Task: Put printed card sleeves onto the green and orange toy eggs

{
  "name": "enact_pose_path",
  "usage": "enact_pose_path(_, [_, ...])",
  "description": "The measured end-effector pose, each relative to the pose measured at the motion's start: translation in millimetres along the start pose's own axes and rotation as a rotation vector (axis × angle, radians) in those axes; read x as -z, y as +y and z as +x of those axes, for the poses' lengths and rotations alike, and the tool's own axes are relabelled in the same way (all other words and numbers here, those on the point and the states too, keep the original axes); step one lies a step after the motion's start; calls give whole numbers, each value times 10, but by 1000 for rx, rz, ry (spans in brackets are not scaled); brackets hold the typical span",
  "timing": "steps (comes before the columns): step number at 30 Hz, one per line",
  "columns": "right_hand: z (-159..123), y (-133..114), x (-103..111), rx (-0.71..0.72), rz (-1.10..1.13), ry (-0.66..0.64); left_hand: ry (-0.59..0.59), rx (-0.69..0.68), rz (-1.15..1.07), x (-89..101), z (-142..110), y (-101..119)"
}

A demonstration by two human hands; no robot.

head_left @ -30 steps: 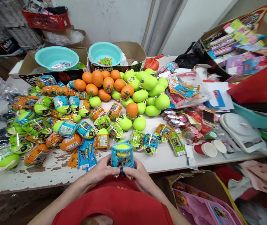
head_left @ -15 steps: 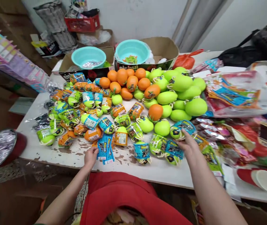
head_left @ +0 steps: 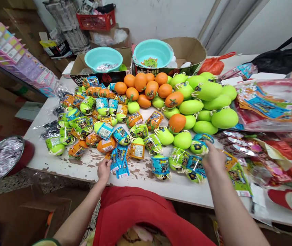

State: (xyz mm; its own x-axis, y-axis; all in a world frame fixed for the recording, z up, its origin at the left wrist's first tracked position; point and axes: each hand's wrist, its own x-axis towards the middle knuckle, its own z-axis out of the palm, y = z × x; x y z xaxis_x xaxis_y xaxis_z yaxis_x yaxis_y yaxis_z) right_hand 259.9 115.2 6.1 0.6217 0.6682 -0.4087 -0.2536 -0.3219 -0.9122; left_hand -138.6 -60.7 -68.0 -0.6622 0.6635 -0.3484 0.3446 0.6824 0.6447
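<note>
My left hand (head_left: 104, 170) is at the table's front edge, fingertips pinched at the edge of a flat blue printed sleeve (head_left: 114, 162). More blue sleeves (head_left: 122, 163) overlap beside it. Further right, my right hand (head_left: 214, 158) is blurred against a green egg-shaped toy in a blue sleeve (head_left: 199, 147); its fingers are partly hidden and their grip is unclear. Just in front of that hand lie another blue-sleeved green toy (head_left: 196, 167) and a green-sleeved one (head_left: 178, 159). A blue-sleeved toy (head_left: 160, 166) stands to their left.
Sleeved toys (head_left: 81, 124) crowd the table's left. Bare orange toys (head_left: 151, 89) and green ones (head_left: 207, 102) are heaped behind. Two turquoise basins (head_left: 103, 58) rest on cartons at the back. Flat sleeves in plastic (head_left: 268, 102) and packets (head_left: 240, 177) cover the right side.
The camera view has shifted, carrying the scene rightward. My right hand has lifted slightly and become blurred at the blue-sleeved toy. My left hand stays by the blue sleeves, one now more slanted.
</note>
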Motion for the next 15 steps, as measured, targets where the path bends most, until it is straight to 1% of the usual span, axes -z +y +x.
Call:
enact_pose_path(1, [-245,29,11,73,-19,14,-11,1,-49,17,-78,65])
enact_pose_path(2, [-524,82,14,181,-69,-34,-28,-2,-102,15,-165,149])
enact_pose_path(3, [-820,160,6,201,-115,-180,-50,-11,-154,-6,-259,249])
enact_pose_path(4, [-1114,260,-16,137,-137,-364,-72,-25,-199,-46,-355,360])
enact_pose_path(5, [-1384,377,-48,0,-142,-547,-97,-43,-248,-100,-451,476])
enact_pose_path(6, [-1609,499,-87,-162,-152,-687,-125,-62,-302,-163,-543,592])
enact_pose_path(7, [-1774,616,-128,-280,-138,-766,-160,-80,-362,-226,-626,701])
enact_pose_path(8, [-1873,716,-163,-355,-110,-817,-203,-91,-418,-280,-697,800])
enact_pose_path(9, [-1905,787,-186,-387,-85,-831,-256,-97,-460,-317,-751,887])
enact_pose_path(10, [-1879,822,-191,-377,-66,-831,-299,-110,-482,-332,-786,966])
enact_pose_path(11, [-1809,820,-176,-345,-62,-837,-311,-149,-472,-323,-800,1039])
enact_pose_path(12, [-1709,780,-142,-309,-74,-858,-292,-227,-424,-293,-792,1111])
enact_pose_path(13, [-1597,711,-93,-270,-105,-900,-264,-344,-349,-247,-766,1185])
enact_pose_path(14, [-1484,619,-36,-232,-154,-966,-251,-488,-253,-196,-727,1264])
enact_pose_path(15, [-1382,515,19,-192,-214,-1046,-278,-641,-146,-151,-679,1345])
